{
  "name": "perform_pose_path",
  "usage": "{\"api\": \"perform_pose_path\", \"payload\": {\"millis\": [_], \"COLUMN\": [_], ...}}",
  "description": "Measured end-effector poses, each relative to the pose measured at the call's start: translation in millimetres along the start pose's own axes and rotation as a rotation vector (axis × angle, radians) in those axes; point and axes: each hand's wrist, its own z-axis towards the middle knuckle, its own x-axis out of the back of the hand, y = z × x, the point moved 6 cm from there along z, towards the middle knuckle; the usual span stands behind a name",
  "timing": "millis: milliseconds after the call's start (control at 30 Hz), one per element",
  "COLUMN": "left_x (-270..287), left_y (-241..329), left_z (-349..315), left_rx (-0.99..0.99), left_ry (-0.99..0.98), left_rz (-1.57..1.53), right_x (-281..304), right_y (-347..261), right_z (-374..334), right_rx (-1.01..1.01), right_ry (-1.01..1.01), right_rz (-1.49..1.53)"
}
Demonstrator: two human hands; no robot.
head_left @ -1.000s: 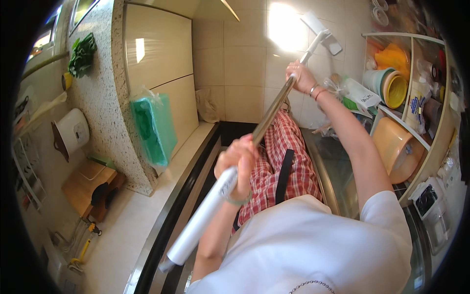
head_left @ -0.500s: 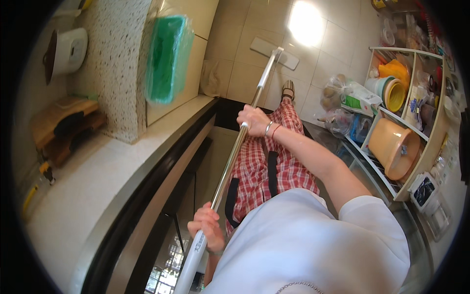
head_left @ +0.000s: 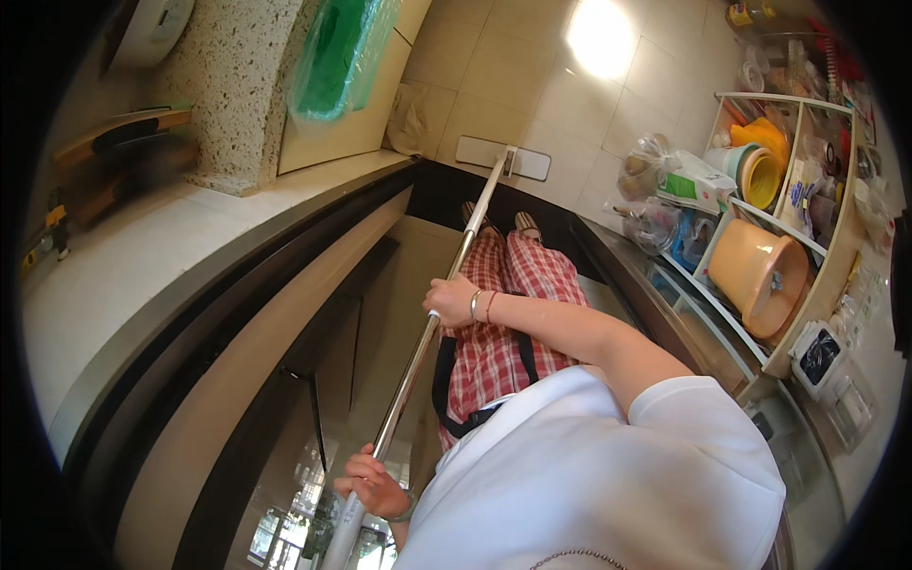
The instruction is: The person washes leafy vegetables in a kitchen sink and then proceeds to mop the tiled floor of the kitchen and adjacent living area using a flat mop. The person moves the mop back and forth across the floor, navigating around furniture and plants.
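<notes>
A flat mop's long metal pole (head_left: pixel 407 375) runs slantwise in front of my body. My right hand (head_left: pixel 452 302), with a bangle and a red cord at the wrist, is wrapped round the middle of the pole. Lower down, my left hand (head_left: pixel 375 484) grips it near the white upper end. The mop's flat white head (head_left: pixel 532 163) lies on the tiled floor, just past the dark doorway threshold (head_left: pixel 439 188). My feet (head_left: pixel 525 226) are side by side behind that threshold.
A shelf rack (head_left: pixel 807 100) at the right holds an orange bin (head_left: pixel 750 271), a yellow bowl (head_left: pixel 763 179) and plastic bags (head_left: pixel 649 226). On the left are a pale counter (head_left: pixel 142 275), a speckled wall (head_left: pixel 228 114) and a green container in clear plastic (head_left: pixel 342 57).
The mop head has come back toward me, close to the threshold. Both hands have moved down and left with the pole. My forward foot has drawn back beside the other.
</notes>
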Motion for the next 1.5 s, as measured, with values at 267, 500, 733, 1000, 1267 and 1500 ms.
{"api": "perform_pose_path", "payload": {"millis": [267,500,733,1000,1267,1500], "left_x": [-102,-229,-169,41,210,276], "left_y": [-79,-107,-84,-65,-13,-26], "left_z": [-26,-22,-60,-98,-194,-231], "left_rx": [0.018,-0.129,-0.146,-0.052,0.04,0.082], "left_ry": [-0.1,-0.484,-0.57,-0.329,-0.021,0.298], "left_rz": [-0.177,-0.326,-0.26,-0.023,0.245,0.233], "right_x": [69,126,61,-81,-261,-297], "right_y": [127,237,188,28,-137,-180], "right_z": [-60,-130,-152,-72,-50,-36], "right_rx": [-0.17,-0.419,-0.382,-0.081,0.109,0.184], "right_ry": [0.137,0.39,0.553,0.482,0.156,-0.455], "right_rz": [-0.177,-0.281,-0.274,-0.002,0.113,0.049]}}
